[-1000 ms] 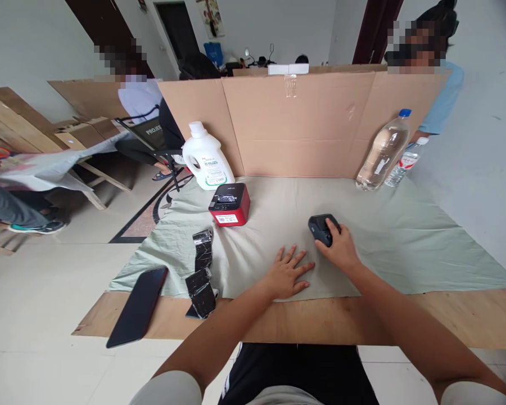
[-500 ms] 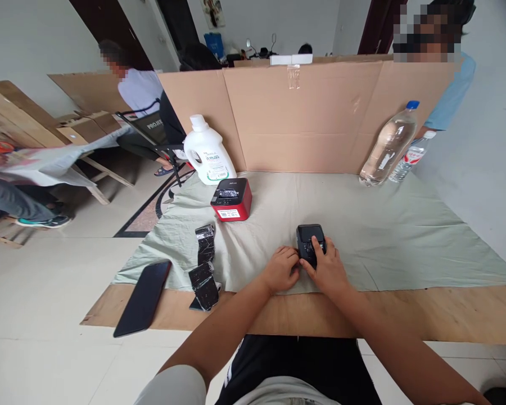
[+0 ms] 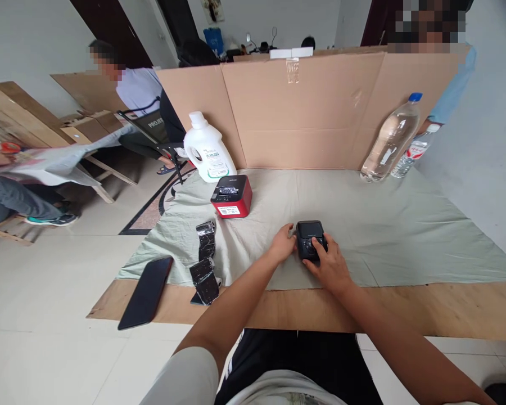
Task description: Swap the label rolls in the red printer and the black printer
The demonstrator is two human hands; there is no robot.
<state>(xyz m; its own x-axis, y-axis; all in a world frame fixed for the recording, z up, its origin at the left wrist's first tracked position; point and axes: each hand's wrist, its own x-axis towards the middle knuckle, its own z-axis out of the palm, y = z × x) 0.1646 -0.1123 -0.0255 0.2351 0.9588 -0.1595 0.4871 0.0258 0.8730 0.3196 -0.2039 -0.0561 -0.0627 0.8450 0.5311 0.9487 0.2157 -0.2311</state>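
A small black handheld device (image 3: 310, 236) with a screen and buttons lies on the pale green cloth (image 3: 383, 225) in front of me. My right hand (image 3: 326, 264) grips it from the near side, with a finger on its buttons. My left hand (image 3: 283, 243) touches the device's left edge, fingers curled against it. A red and black box-shaped printer (image 3: 231, 196) sits further back to the left.
A white jug (image 3: 208, 149) stands behind the printer. Two clear bottles (image 3: 390, 138) lean at the back right against a cardboard screen (image 3: 303, 112). A black phone (image 3: 145, 291) and a black strip of labels (image 3: 204, 261) lie at the near left. Two other people are beyond the screen.
My right hand pulled the black device toward me and turned it face up. My left hand left the cloth, where it lay flat, and came to the device's left side.
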